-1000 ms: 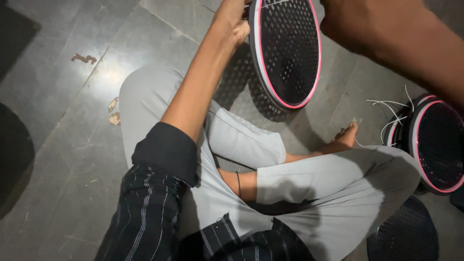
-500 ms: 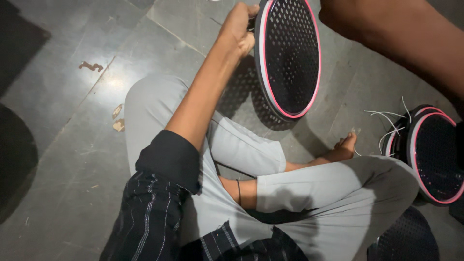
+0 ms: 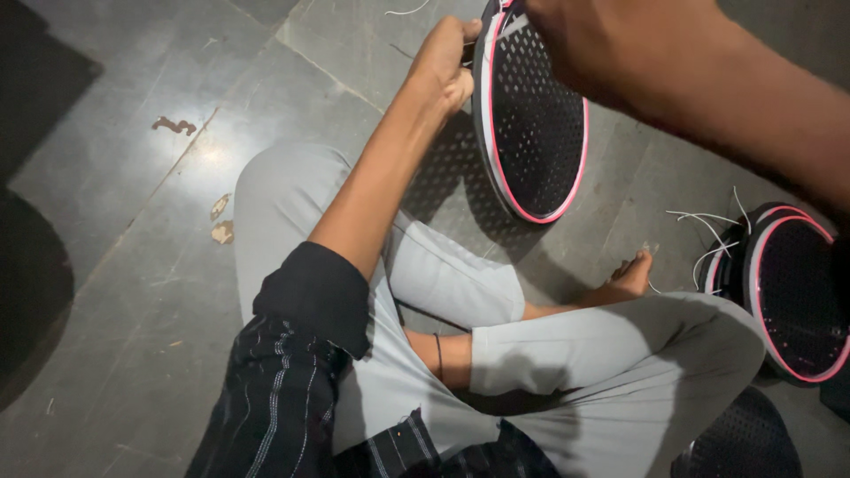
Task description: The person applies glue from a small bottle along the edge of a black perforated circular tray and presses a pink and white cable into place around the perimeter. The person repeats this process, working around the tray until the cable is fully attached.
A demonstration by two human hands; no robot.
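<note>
While seated cross-legged on grey floor (image 3: 133, 292), person holds round black mesh disc with pink rim (image 3: 536, 133) upright above floor. Left hand (image 3: 447, 62) closed on disc's left edge. Right hand (image 3: 602, 44) over top edge; finger grip cannot be told. Second matching disc (image 3: 797, 296) lies right of bare foot (image 3: 629, 281), white threads (image 3: 708, 230) beside it.

nothing packaged or labelled here

looked the whole shot over and there's no package, no label, no sign and no screen anywhere in view. no box, bag or wrapper, no sticker or tag that i can make out, nothing lit up like a display.
</note>
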